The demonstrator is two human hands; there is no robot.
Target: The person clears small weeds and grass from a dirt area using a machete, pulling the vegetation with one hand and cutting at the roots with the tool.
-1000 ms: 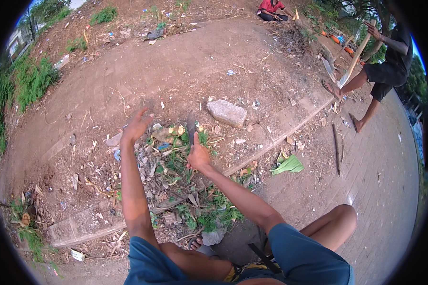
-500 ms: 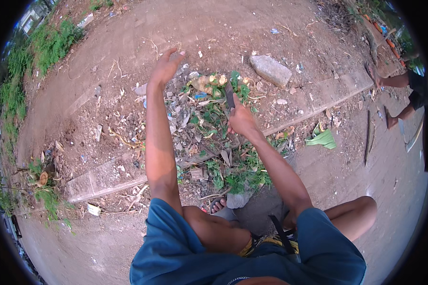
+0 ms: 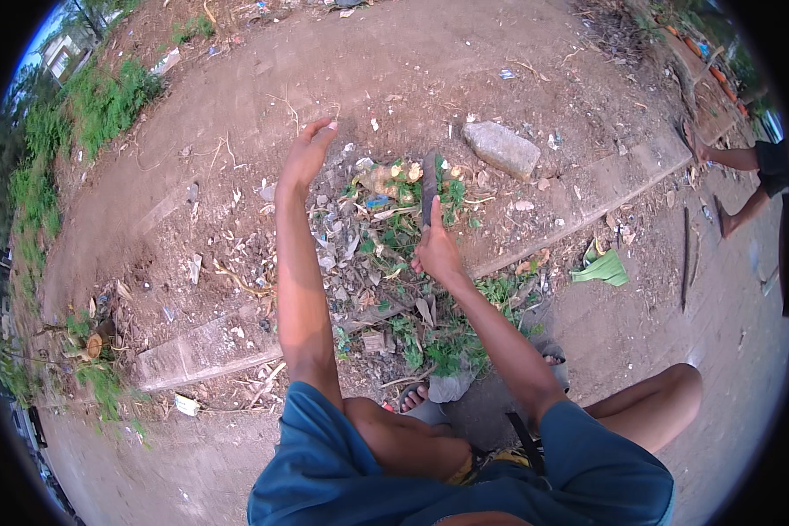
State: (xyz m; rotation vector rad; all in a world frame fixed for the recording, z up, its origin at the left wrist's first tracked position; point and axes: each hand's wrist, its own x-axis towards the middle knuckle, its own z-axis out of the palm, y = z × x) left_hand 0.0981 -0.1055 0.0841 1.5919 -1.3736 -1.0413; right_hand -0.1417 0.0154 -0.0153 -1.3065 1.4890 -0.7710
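Note:
My right hand [image 3: 438, 250] is closed round the handle of a large dark-bladed knife [image 3: 430, 182], its blade pointing away from me. Just beyond and beside the blade lies a pale, thick piece of plant [image 3: 379, 181] with yellowish cut ends. Cut green leaves [image 3: 399, 235] are scattered beneath the knife hand. My left hand [image 3: 303, 161] is held out ahead, left of the plant piece, with its fingers stretched and nothing in it. Near the plant piece lies a blue scrap [image 3: 377, 202].
A big grey stone [image 3: 502, 149] sits right of the plant piece. A low concrete kerb [image 3: 210, 364] crosses the dirt. A green leaf piece [image 3: 600, 267] and a stick [image 3: 685, 259] lie to the right. Another person's legs [image 3: 749, 197] show at the right edge.
The knife blade has turned from slanting left to standing nearly straight ahead. My left hand stays stretched out. The whole view has shifted slightly, so the ground sits lower in the picture.

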